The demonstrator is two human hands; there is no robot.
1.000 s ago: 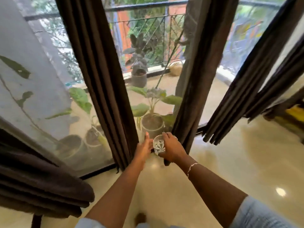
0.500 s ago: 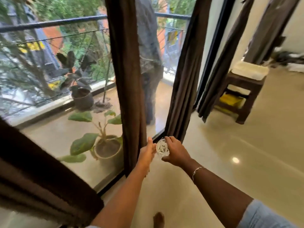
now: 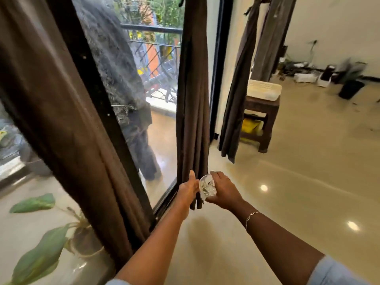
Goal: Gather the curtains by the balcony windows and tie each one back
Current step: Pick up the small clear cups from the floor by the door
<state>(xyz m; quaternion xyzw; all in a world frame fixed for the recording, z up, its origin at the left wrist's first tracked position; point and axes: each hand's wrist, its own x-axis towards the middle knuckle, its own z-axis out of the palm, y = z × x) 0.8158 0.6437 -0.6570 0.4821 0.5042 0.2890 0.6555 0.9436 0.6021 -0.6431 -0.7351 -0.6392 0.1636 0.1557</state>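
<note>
Dark brown curtains hang along the balcony windows. A narrow gathered curtain (image 3: 192, 112) hangs straight ahead; a wide one (image 3: 61, 124) slants across the left. My left hand (image 3: 188, 189) reaches to the narrow curtain's lower end, fingers straight and touching its folds. My right hand (image 3: 223, 191) grips a small white patterned tie-back (image 3: 206, 187) right beside that curtain's hem. A third curtain (image 3: 236, 95) hangs further right by the wall.
A black window frame (image 3: 217, 79) stands behind the narrow curtain. A wooden stool (image 3: 261, 112) carrying a white basket sits to the right. A potted plant (image 3: 47, 249) shows through the glass at lower left. Cables and boxes lie along the far wall.
The view has swung right along the windows. My hands, still together with the tie-back, now sit at the hem of the narrow curtain instead of between two curtains.
</note>
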